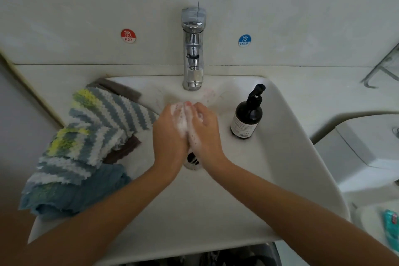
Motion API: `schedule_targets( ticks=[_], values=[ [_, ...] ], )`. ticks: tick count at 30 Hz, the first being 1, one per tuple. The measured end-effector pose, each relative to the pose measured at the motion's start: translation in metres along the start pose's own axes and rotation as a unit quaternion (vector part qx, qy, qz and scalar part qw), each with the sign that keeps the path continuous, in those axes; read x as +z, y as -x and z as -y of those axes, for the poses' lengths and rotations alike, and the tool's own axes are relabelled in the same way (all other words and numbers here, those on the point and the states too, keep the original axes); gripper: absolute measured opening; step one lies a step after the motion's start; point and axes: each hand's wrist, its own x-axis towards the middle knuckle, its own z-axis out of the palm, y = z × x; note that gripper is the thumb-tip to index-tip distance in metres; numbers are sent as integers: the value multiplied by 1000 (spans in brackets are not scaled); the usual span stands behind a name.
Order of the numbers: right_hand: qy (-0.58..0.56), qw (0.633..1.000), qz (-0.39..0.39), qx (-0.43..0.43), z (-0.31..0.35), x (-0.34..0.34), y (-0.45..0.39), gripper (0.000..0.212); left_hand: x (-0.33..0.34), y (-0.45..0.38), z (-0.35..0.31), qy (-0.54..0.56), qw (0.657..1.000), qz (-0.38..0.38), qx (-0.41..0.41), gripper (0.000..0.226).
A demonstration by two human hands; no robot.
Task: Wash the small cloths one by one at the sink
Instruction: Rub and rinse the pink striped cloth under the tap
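Note:
Over the middle of the white sink (pixel 276 157), my left hand (pixel 168 134) and my right hand (pixel 205 131) press palm to palm, covered in white soap foam. Neither hand holds a cloth. Several small cloths lie piled on the sink's left rim: striped grey, white and yellow ones (pixel 103 119), brown ones (pixel 123 149) under them, and a blue one (pixel 71 194) at the front. The chrome tap (pixel 193 49) stands behind my hands; no water stream shows. The drain (pixel 192 161) peeks out below my wrists.
A dark soap pump bottle (pixel 248 114) stands on the sink's right side. Red HOT (pixel 128 36) and blue COLD (pixel 244 40) stickers mark the wall. A white toilet tank (pixel 371 149) is at the right, and a teal item (pixel 390 224) lies lower right.

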Motion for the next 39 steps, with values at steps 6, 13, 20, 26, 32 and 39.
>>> schedule_targets(
  ticks=[6, 13, 20, 26, 32, 39],
  values=[
    [10, 998, -65, 4, -3, -15, -14, 40, 12, 8, -3, -32, 997, 44, 55, 19],
    [-3, 998, -39, 44, -10, -8, -13, 34, 5, 9, 4, -35, 998, 46, -12, 19],
    [18, 999, -50, 8, -8, -11, 4, 35, 10, -4, 1, -45, 998, 47, -1, 11],
    [-30, 996, -65, 47, -5, -16, -26, 40, 7, 17, -6, -33, 995, 71, 55, 10],
    [-18, 999, 2, 35, -5, -8, -4, 41, 5, -18, 6, -70, 996, 51, 13, 11],
    [-65, 992, -56, 94, 5, -18, -19, 35, 11, 7, -7, -44, 995, 72, 49, 12]
  ],
)
